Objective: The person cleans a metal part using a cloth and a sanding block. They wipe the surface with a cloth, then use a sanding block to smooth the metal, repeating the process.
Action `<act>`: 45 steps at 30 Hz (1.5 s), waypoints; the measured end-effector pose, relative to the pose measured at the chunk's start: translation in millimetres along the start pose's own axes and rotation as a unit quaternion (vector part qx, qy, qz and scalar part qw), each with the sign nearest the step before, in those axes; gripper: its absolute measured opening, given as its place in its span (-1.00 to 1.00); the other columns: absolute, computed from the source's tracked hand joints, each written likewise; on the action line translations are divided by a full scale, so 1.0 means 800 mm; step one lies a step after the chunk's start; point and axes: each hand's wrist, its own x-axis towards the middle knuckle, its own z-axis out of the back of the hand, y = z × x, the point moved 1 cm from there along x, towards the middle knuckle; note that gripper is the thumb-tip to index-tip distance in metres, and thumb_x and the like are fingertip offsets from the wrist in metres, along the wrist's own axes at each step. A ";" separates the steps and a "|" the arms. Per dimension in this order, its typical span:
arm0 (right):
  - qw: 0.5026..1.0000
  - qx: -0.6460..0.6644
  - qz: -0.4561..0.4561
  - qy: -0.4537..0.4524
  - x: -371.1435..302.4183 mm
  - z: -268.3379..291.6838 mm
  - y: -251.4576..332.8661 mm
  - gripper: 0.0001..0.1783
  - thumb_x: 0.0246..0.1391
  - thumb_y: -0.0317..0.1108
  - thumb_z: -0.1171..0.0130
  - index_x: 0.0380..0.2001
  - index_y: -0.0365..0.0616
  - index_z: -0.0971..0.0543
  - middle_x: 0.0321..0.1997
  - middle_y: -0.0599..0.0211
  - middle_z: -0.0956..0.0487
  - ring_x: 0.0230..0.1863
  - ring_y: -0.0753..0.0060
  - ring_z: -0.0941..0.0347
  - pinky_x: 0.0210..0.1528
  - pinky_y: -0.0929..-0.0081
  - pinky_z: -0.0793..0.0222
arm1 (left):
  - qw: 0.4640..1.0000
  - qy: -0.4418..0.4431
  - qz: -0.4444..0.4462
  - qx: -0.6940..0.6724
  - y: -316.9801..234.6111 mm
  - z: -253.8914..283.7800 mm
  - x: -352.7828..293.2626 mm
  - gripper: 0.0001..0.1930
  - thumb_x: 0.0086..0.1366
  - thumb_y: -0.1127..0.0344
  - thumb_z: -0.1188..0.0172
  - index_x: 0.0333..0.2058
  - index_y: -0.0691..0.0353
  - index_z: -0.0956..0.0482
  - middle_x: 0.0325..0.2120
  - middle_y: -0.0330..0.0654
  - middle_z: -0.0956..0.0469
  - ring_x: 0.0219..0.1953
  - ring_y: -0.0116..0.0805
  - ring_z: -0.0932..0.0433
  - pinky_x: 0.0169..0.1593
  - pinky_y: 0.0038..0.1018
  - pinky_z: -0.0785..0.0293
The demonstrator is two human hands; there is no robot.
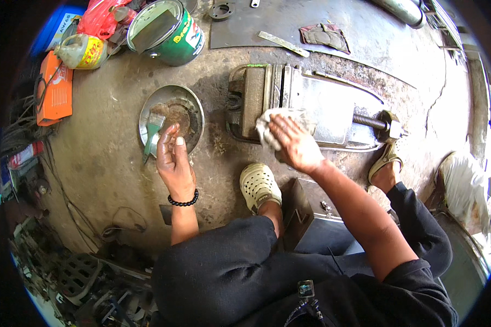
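Observation:
A large metal machine vise (333, 111) lies on the floor in front of me, its jaws toward the left and its threaded screw toward the right. My right hand (297, 143) presses a dirty white rag (268, 129) against the near side of the jaws, fingers laid over the cloth. My left hand (175, 166) is raised with nothing in it, thumb and fingers apart and slightly bent. Just beyond it is a round metal pan (199, 111) with brownish residue inside. A green-handled brush (151, 136) leans in the pan, its bristles toward the middle.
A green paint can (186, 41) and a plastic bottle (87, 53) stand at the far left, near an orange machine (54, 90). On a dark metal sheet (240, 32) lie a flat metal strip (283, 43) and a work glove (325, 38). A metal box (324, 234) stands between my legs.

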 end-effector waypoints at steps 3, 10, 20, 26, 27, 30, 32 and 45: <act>0.992 -0.028 -0.110 -0.062 0.073 0.018 -0.043 -0.30 0.20 -0.34 -0.03 0.42 -0.24 -0.24 0.54 -0.08 -0.17 0.58 -0.01 -0.01 0.62 0.09 0.18 | 0.999 -0.019 0.030 0.004 0.004 0.006 -0.005 -0.67 0.49 0.43 -0.10 0.17 0.38 -0.46 0.11 -0.05 -0.54 0.17 -0.30 -0.50 0.27 -0.39 -0.37; 0.990 -0.066 -0.062 -0.107 0.074 0.006 -0.048 -0.35 0.25 -0.34 0.17 0.40 -0.30 -0.25 0.54 -0.13 -0.16 0.57 -0.07 -0.02 0.61 0.07 0.20 | 0.997 -0.038 0.054 0.029 0.003 0.010 0.007 -0.68 0.49 0.44 -0.10 0.16 0.40 -0.47 0.09 -0.04 -0.56 0.17 -0.29 -0.51 0.27 -0.39 -0.38; 0.956 0.238 -0.161 -0.053 -0.072 0.032 0.069 -0.22 0.06 -0.57 -0.11 0.40 -0.26 -0.21 0.37 -0.26 -0.36 0.39 -0.30 -0.29 0.38 -0.04 -0.31 | 1.000 -0.001 -0.025 -0.017 0.004 -0.003 0.004 -0.68 0.49 0.39 -0.12 0.15 0.36 -0.50 0.08 -0.05 -0.57 0.14 -0.33 -0.52 0.24 -0.41 -0.40; 0.965 0.073 -0.010 -0.250 0.096 0.078 -0.063 -0.43 0.14 -0.50 -0.03 0.25 -0.34 -0.36 0.36 -0.18 -0.38 0.42 -0.18 -0.27 0.48 0.05 -0.15 | 0.999 -0.045 0.027 0.001 0.000 0.003 0.006 -0.69 0.49 0.40 -0.13 0.13 0.39 -0.50 0.08 -0.06 -0.57 0.14 -0.34 -0.52 0.23 -0.42 -0.40; 0.983 0.064 -0.050 -0.167 0.111 0.064 -0.070 -0.34 0.12 -0.49 0.00 0.34 -0.31 -0.31 0.43 -0.15 -0.32 0.48 -0.13 -0.19 0.56 0.09 0.00 | 0.998 -0.048 0.026 -0.011 -0.001 0.002 0.007 -0.69 0.49 0.41 -0.13 0.13 0.39 -0.50 0.08 -0.06 -0.57 0.14 -0.35 -0.52 0.23 -0.42 -0.40; 0.979 -0.056 -0.088 -0.177 0.094 0.016 -0.042 -0.33 0.14 -0.46 0.11 0.37 -0.28 -0.31 0.52 -0.07 -0.23 0.55 -0.04 -0.08 0.61 0.10 0.19 | 0.999 -0.035 0.000 -0.026 0.000 -0.004 0.011 -0.70 0.48 0.42 -0.13 0.12 0.39 -0.50 0.07 -0.06 -0.57 0.14 -0.35 -0.52 0.24 -0.42 -0.40; 0.989 -0.008 -0.074 -0.131 0.038 -0.013 -0.001 -0.31 0.10 -0.51 0.00 0.36 -0.27 -0.33 0.49 -0.09 -0.27 0.53 -0.15 -0.10 0.57 -0.09 0.11 | 0.999 -0.020 -0.020 -0.025 0.000 -0.006 0.012 -0.70 0.48 0.42 -0.14 0.12 0.38 -0.50 0.07 -0.07 -0.57 0.14 -0.35 -0.52 0.23 -0.44 -0.40; 0.960 0.135 -0.074 -0.233 0.071 0.087 -0.005 -0.40 0.09 -0.53 -0.02 0.26 -0.34 -0.32 0.31 -0.27 -0.40 0.33 -0.32 -0.32 0.40 -0.02 -0.24 | 0.999 -0.008 -0.011 -0.036 0.001 -0.007 0.008 -0.68 0.50 0.38 -0.12 0.15 0.34 -0.49 0.10 -0.08 -0.56 0.14 -0.38 -0.51 0.20 -0.48 -0.41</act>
